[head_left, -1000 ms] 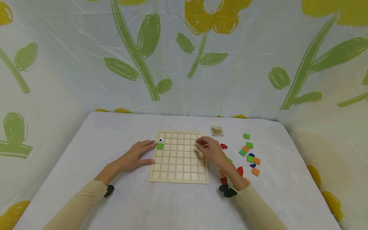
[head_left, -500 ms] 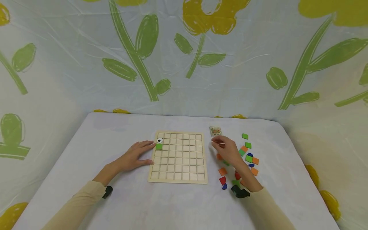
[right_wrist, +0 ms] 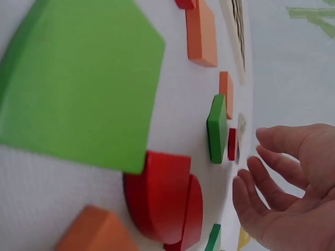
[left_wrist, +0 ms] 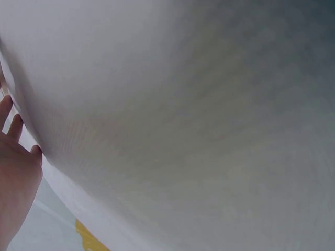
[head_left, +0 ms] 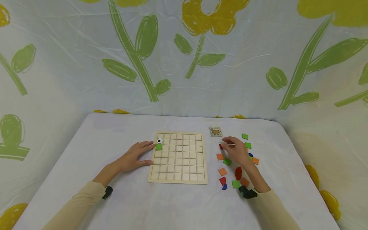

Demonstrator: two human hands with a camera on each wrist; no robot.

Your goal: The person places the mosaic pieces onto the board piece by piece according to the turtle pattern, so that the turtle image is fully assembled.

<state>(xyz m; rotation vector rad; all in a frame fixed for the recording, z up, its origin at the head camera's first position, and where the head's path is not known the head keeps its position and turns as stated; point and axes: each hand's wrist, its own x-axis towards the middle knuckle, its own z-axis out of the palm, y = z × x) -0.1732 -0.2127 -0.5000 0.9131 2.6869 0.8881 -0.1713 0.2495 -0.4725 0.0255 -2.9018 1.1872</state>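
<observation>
The wooden grid board [head_left: 178, 158] lay on the tabletop [head_left: 161, 207], seemingly steadied by the left hand [head_left: 135, 156], thumb and fingers apart, at nine o'clock; at three, the right hand [head_left: 236, 151] hovered, empty fingers parted, above tiles [head_left: 222, 172] probably spread within reach.

The gridded board [head_left: 178, 155] is beige, the wedges [head_left: 238, 170] red, the card [head_left: 216, 131] perhaps brown-printed

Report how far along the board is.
Barely started, it seems. Done: an eye piece and a green tile sit in the leftmost column of the grid board. In hand: nothing visible; the right hand hovers over loose pieces, the left hand rests at the board's edge. Remaining: the other cells are bare, with pieces lying beside the board.
</observation>
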